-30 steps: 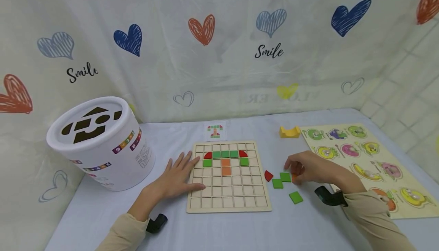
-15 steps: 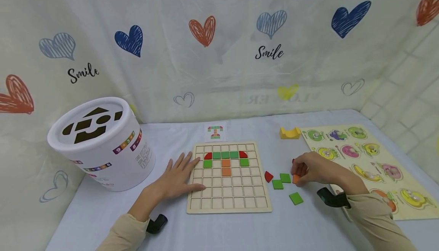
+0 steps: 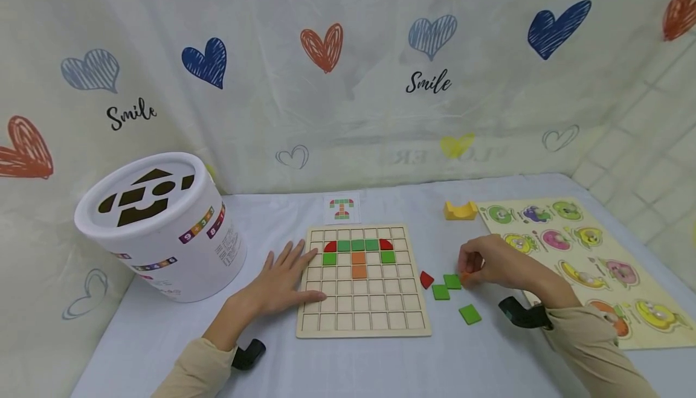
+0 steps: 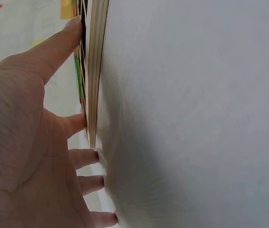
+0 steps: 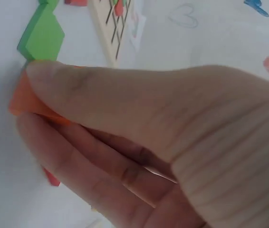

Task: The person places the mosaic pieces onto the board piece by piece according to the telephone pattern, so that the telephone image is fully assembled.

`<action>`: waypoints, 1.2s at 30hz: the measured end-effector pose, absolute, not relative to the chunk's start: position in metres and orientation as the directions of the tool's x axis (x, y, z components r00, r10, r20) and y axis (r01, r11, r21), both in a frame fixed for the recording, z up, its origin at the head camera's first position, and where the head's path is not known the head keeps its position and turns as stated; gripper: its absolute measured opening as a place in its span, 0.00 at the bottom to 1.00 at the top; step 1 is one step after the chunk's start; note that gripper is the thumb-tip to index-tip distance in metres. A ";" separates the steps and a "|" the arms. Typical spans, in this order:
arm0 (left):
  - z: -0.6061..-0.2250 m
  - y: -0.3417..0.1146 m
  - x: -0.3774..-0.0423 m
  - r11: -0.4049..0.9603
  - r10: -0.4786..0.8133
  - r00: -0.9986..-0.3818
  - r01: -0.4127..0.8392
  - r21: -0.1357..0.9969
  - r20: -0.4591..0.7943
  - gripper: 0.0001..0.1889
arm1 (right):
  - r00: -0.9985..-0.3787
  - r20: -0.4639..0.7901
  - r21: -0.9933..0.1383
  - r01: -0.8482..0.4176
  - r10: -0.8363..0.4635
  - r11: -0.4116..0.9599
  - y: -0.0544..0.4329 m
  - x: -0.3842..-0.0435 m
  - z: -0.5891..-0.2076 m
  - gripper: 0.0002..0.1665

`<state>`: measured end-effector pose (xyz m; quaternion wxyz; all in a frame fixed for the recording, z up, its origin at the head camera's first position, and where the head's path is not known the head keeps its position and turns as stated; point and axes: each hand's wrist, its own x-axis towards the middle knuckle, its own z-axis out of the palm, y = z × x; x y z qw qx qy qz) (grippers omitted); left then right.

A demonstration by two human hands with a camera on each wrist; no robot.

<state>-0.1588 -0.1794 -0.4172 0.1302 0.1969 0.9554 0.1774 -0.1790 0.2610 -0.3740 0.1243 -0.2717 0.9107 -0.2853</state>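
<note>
My left hand (image 3: 280,280) rests with spread fingers on the left edge of the wooden grid board (image 3: 364,322); in the left wrist view, the thumb and one finger touch it and the other fingertips reach the cloth. Red, green and orange tiles form a T-like pattern in its upper cells. Right of the board, my right hand (image 3: 497,262) pinches an orange tile (image 5: 23,97) between thumb and index finger, low at the table. Close by lie green tiles (image 3: 441,292) and a red tile (image 3: 426,279). Another red piece (image 5: 52,176) shows partly behind my fingers in the right wrist view.
A pattern card (image 3: 342,209) lies behind the board. At the left stands a large white tub (image 3: 217,259) with shaped slots in its lid. A yellow curved block (image 3: 460,211) sits near a fruit puzzle board (image 3: 535,265) at the right. A printed curtain hangs behind.
My right hand has shifted slightly at the orange tile, and its fingers now cover most of it in the head view. The left hand and the board's pattern are unchanged.
</note>
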 end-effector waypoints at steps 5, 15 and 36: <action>-0.418 -0.180 -0.159 0.860 0.421 -0.889 0.327 0.392 -0.182 0.54 | -0.807 0.050 -0.560 -0.511 -0.588 0.653 0.243 -0.185 -0.366 0.12; -0.419 -0.181 -0.160 0.859 0.425 -0.888 0.334 0.387 -0.178 0.54 | -0.736 0.205 -0.596 -0.617 -0.645 0.514 0.173 -0.191 -0.359 0.08; -0.419 -0.180 -0.161 0.860 0.424 -0.888 0.335 0.386 -0.175 0.53 | -0.622 0.127 -0.694 -0.612 -0.773 0.379 0.107 -0.188 -0.390 0.08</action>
